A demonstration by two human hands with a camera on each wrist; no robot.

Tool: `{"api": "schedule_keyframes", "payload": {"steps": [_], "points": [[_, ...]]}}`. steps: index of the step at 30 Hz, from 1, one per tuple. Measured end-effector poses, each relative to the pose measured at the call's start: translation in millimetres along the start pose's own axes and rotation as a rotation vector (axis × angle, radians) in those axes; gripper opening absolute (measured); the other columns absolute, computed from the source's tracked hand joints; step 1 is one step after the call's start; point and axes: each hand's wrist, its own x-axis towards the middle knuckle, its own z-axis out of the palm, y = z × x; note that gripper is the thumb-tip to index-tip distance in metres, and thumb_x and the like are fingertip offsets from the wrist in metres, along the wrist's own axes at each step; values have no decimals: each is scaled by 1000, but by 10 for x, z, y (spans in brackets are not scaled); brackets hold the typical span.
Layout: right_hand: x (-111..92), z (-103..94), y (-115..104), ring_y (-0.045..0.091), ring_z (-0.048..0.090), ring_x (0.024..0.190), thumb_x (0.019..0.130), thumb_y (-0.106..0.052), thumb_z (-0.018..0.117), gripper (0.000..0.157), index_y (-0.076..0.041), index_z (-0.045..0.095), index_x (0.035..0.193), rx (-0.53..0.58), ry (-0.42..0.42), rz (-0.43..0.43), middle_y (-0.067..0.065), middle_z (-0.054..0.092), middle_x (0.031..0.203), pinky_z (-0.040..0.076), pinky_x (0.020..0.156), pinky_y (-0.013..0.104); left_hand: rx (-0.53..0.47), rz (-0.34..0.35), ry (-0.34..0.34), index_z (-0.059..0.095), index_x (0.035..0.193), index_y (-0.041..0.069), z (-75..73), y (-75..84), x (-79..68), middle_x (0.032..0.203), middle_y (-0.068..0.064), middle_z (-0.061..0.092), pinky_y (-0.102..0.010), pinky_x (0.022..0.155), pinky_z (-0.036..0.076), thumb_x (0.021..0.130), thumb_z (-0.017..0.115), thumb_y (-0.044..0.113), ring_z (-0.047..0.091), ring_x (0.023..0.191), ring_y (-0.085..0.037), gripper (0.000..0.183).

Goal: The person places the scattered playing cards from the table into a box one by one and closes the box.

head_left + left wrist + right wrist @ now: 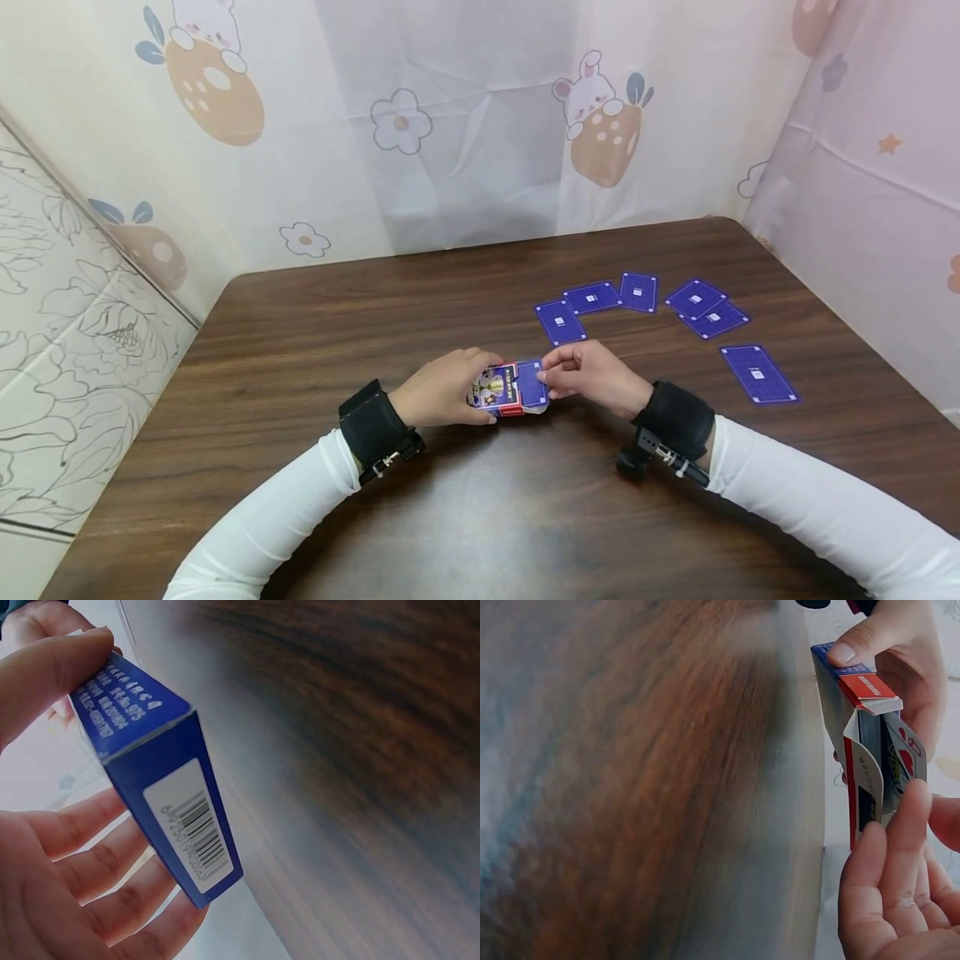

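A playing-card box (495, 387) in blue and red lies in the grip of my left hand (448, 387), thumb on one narrow side and fingers on the other. Its blue end, with a white barcode label (196, 829), faces the left wrist camera. The opposite end is open, with a loose flap (866, 769) hanging out. A blue-backed playing card (532, 385) sticks partway out of that end. My right hand (592, 377) pinches the card's outer edge. In the right wrist view the card's face (907, 750) shows red hearts.
Several loose blue-backed cards, among them an upright-lying card (638, 292) and a single card (759, 374), lie face down at the back right of the brown wooden table (315, 333). A patterned curtain (480, 167) hangs behind the table's far edge.
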Motion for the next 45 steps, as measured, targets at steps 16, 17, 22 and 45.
{"api": "schedule_keyframes", "payload": {"steps": [16, 17, 22, 45], "points": [[22, 93, -86, 12, 54, 63, 86, -11, 61, 16, -3, 65, 99, -439, -21, -247, -1, 62, 78, 46, 55, 27, -5, 16, -10, 45, 124, 7, 2, 10, 5, 107, -2, 54, -27, 74, 41, 70, 74, 39, 48, 89, -11, 69], [15, 80, -87, 11, 54, 64, 86, -11, 61, 16, -3, 65, 99, -443, -16, -247, -2, 62, 78, 46, 55, 27, -3, 16, -9, 45, 124, 7, 1, 8, 3, 107, -2, 54, -27, 74, 41, 70, 74, 40, 48, 89, -11, 69], [-58, -57, -97, 14, 56, 67, 85, -14, 62, 12, -9, 65, 95, -463, 25, -235, -1, 61, 77, 47, 59, 30, 2, 8, -7, 45, 125, 8, -5, -7, -15, 108, -2, 54, -28, 75, 42, 70, 74, 41, 48, 90, -11, 70], [-660, -1260, 256, 19, 54, 70, 82, -25, 66, 24, -3, 61, 90, -815, 334, -37, 3, 60, 77, 44, 60, 34, 11, -8, -10, 44, 126, 8, -11, -57, -70, 112, -3, 53, -28, 78, 42, 70, 74, 41, 48, 93, -12, 72]]}}
